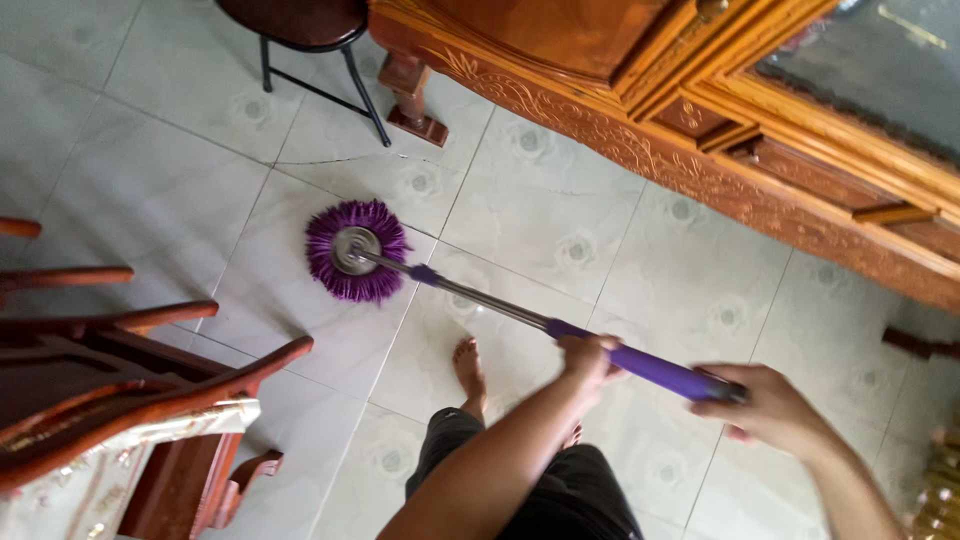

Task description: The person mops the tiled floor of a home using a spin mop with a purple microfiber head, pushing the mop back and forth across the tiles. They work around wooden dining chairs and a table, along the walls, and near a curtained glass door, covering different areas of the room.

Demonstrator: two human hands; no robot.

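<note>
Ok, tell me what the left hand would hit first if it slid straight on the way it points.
Probably the purple mop head: the left hand points up the mop handle toward it, nothing else between. Depth is hard to judge.

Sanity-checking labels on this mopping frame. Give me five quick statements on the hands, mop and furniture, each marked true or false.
1. Both hands grip the mop handle. True: the left hand holds the purple grip lower down, the right hand its top end.
2. The mop head is green. False: it is purple, round, with a metal disc in the middle.
3. The mop head rests on the tiled floor. True.
4. The person wears shoes. False: a bare foot shows on the tiles.
5. The dark stool lies tipped over. False: it stands upright beside the carved wooden cabinet.
</note>
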